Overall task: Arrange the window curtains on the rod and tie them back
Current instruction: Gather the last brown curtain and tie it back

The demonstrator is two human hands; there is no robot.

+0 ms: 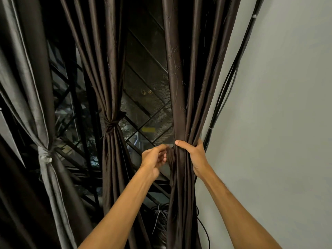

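A dark brown curtain panel [186, 87] hangs at the right, next to the wall. My right hand [193, 155] grips it, bunching its folds at waist height. My left hand [155, 159] is just to its left, fingers curled, pinching a dark strip of the same fabric [170, 158] against the bunch. A second brown panel [112, 87] in the middle is tied with a dark band [110, 124]. At the left a grey curtain [34, 87] is tied with a pale band [45, 155]. The rod is out of view.
Behind the curtains is a window with a black diagonal metal grille [149, 115] and mesh. Black cables [231, 72] run down the white wall [278, 123] just right of the held panel. More loose cables [159, 218] hang low beside it.
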